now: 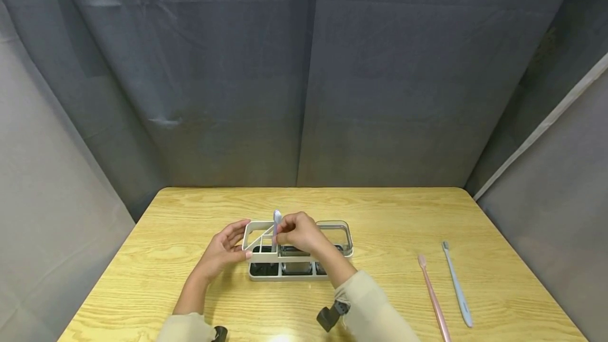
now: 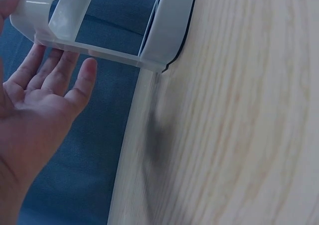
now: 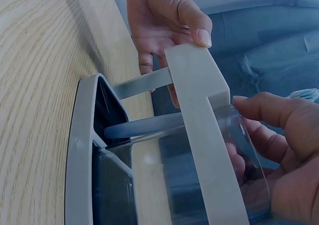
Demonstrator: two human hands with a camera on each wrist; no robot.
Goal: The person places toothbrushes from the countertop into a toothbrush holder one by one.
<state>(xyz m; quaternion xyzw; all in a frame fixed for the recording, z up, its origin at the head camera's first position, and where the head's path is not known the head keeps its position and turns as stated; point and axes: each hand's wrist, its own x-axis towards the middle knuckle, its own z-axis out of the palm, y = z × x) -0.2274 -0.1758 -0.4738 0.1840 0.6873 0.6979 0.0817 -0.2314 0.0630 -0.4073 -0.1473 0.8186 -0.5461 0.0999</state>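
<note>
Toothbrush going into the white rack, both hands on the job

From the head view, the white holder point(image 1: 296, 249) sits mid-table point(image 1: 380, 215); the right hand point(image 1: 296, 232) pinches a pale blue toothbrush point(image 1: 277, 221) upright over its left slots, while the left hand point(image 1: 227, 247) rests against the holder's left end, fingers fairly straight, thumb on the rim. A pink toothbrush point(image 1: 433, 297) and a grey toothbrush point(image 1: 457, 285) lie well apart to the right. Left wrist view: open palm point(image 2: 37, 93), fingertips touching the holder's end point(image 2: 99, 30). Right wrist view: the brush handle point(image 3: 144, 126) stands inside a slot, right fingers point(image 3: 279, 130) curled above the rim, left thumb point(image 3: 192, 23) on the bar
</note>
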